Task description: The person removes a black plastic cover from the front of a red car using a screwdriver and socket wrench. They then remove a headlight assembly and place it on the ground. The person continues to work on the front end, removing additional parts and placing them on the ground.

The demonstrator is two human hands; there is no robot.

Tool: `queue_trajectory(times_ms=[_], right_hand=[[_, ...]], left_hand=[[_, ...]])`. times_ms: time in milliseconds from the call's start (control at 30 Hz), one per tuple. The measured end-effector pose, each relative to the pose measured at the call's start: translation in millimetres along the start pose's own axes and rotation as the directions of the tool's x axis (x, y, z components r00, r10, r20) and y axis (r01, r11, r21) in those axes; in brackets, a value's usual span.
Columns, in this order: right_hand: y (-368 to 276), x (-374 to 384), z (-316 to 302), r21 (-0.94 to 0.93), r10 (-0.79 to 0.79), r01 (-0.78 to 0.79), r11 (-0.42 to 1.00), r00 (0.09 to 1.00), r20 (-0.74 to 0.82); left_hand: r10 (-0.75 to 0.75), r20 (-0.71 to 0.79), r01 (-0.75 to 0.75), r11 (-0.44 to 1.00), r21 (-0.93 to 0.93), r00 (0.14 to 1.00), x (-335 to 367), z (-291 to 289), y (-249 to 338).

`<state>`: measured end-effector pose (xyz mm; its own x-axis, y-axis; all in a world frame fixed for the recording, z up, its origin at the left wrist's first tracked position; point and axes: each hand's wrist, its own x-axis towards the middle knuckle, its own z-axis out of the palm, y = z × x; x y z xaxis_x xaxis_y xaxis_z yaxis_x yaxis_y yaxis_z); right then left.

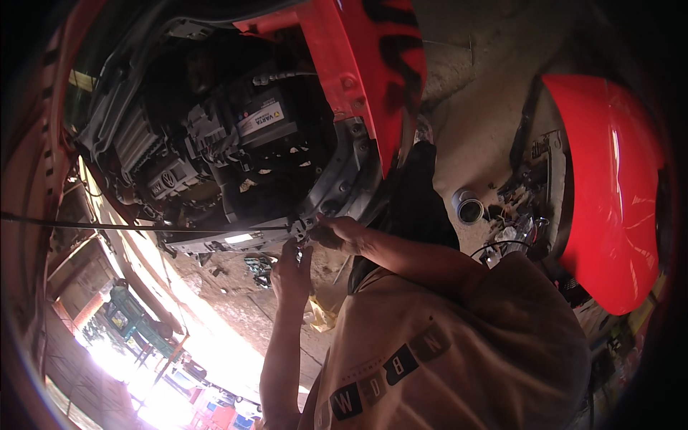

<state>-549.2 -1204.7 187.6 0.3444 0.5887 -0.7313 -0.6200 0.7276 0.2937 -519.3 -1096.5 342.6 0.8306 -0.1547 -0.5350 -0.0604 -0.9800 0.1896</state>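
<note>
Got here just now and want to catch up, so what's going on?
A person in a loose brown printed shirt is at the open engine bay of a car with red bodywork. Their left hand and right hand are close together by the right end of the long grey metal crossbar along the bay's edge; what the fingers hold is too small to tell. A black box-shaped battery sits in the bay. A large curved red panel is off to the right.

Curved red panel (615,193), round container (462,196)
</note>
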Motion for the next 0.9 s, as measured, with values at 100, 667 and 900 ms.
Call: queue_trajectory(times_ms=[100, 667, 900], right_hand=[[-3.4, -3.3, -0.9, 0.190, -0.001, -0.033, 0.981, 0.985, 0.175], [0.6, 8.9, 1.7, 0.008, 0.013, -0.013, 1.000, 1.000, 0.015], [-0.9, 6.7, 4.2, 0.107, 0.018, 0.005, 0.994, 0.976, -0.217]], left_hand=[[-0.197, 0.098, 0.214, 0.953, -0.214, 0.976, 0.7, -1.5, 1.6], [0.325, -0.170, -0.316, 0.946, 0.078, 0.930, -4.9, 3.5, -6.6], [0.061, -0.033, -0.068, 0.960, -0.272, 0.998, -10.0, 15.3, -17.2]])
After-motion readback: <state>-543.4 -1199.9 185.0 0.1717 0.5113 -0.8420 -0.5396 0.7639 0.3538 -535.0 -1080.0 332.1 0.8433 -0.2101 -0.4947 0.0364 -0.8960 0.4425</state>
